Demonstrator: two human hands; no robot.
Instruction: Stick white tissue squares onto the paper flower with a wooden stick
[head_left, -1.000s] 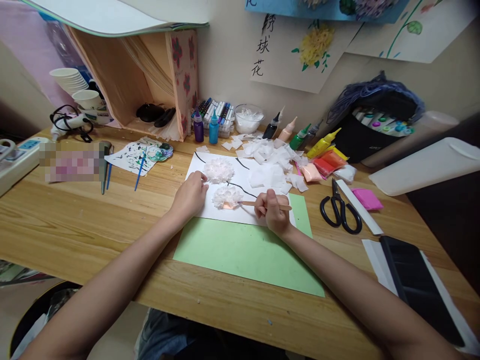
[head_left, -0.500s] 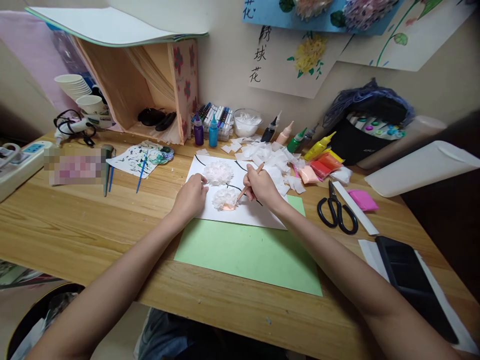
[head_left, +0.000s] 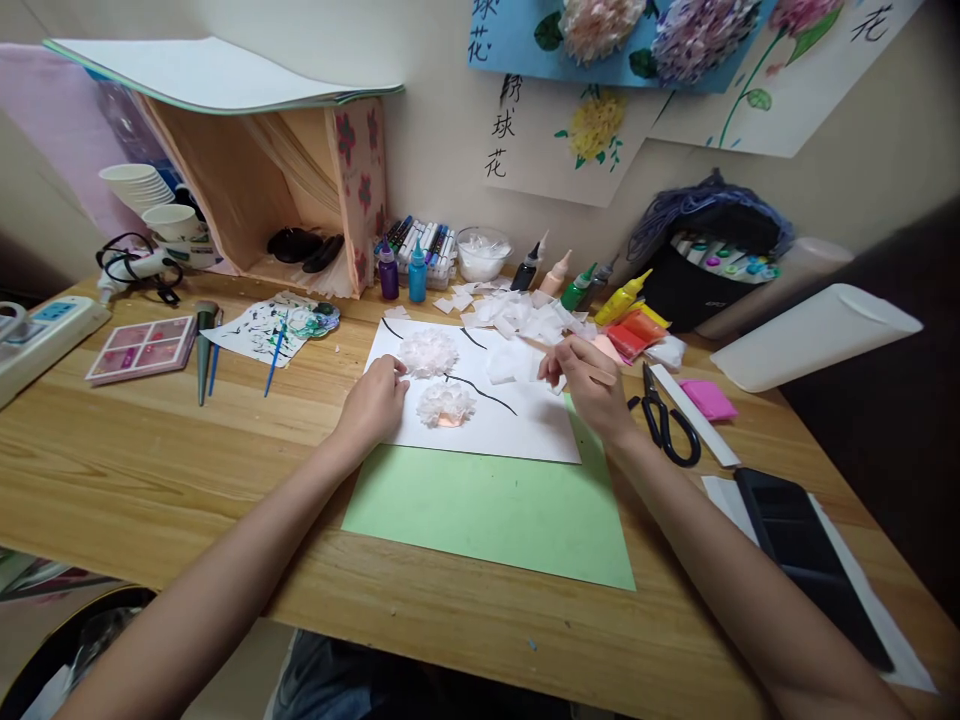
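A white sheet of paper (head_left: pixel 517 440) lies on a green sheet (head_left: pixel 487 510), bearing dark curved lines and two fluffy pale flowers. The upper flower (head_left: pixel 427 353) is full; the lower flower (head_left: pixel 445 403) shows a peach-coloured patch at its bottom. With curled fingers, my left hand (head_left: pixel 375 402) holds the white paper at its left edge. My right hand (head_left: pixel 589 388) is closed around a thin wooden stick (head_left: pixel 601 377), over the paper's right side. Its fingertips are beside white tissue pieces (head_left: pixel 514 362); whether they pinch one I cannot tell.
Tissue scraps (head_left: pixel 536 315) spread behind the paper, near paint bottles (head_left: pixel 576 288) and a glass bowl (head_left: pixel 484 255). Scissors (head_left: pixel 667 425), a pink packet (head_left: pixel 709 400) and a black tray (head_left: pixel 810 560) lie at the right. Brushes (head_left: pixel 276 360) and a palette (head_left: pixel 142 348) lie left.
My right hand has moved right, from the lower flower to the tissue pieces, keeping the stick. My left hand stays at the paper's left edge. The view has shifted slightly.
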